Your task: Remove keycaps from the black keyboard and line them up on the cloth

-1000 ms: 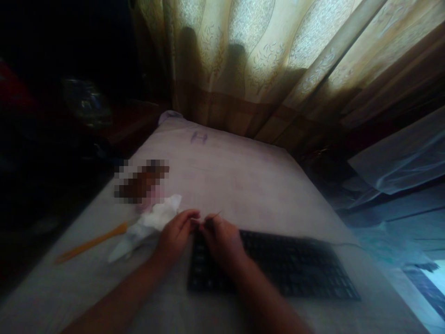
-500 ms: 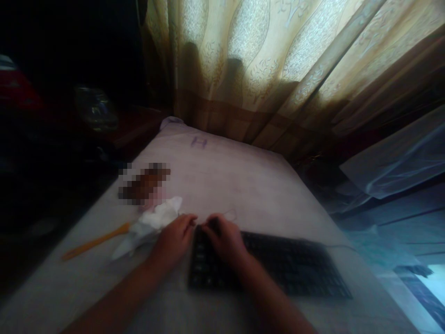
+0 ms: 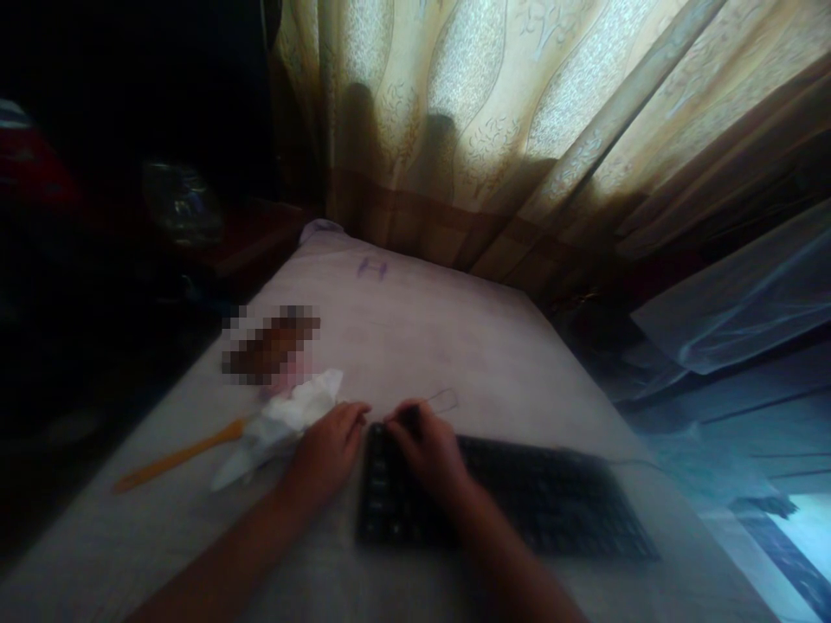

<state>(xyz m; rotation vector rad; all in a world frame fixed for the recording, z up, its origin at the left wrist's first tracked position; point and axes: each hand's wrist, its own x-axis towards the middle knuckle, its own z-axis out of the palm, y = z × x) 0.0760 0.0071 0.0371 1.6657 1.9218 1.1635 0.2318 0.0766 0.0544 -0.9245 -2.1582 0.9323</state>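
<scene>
Right hand [image 3: 432,450], above the left end of the black keyboard [image 3: 551,497]: thumb and fingers close on a small dark item [image 3: 411,417], its identity unclear. A thin loop [image 3: 447,400] lies just beyond these fingers; the keyboard extends rightward beneath the hand. Left hand [image 3: 328,446], near the keyboard's left end: fingers bent, grip indeterminable. Immediately left of it lies a crumpled white sheet [image 3: 286,417]; farther left, an orange-yellow stick [image 3: 175,459]. Well beyond both hands hangs a patterned curtain [image 3: 480,112].
</scene>
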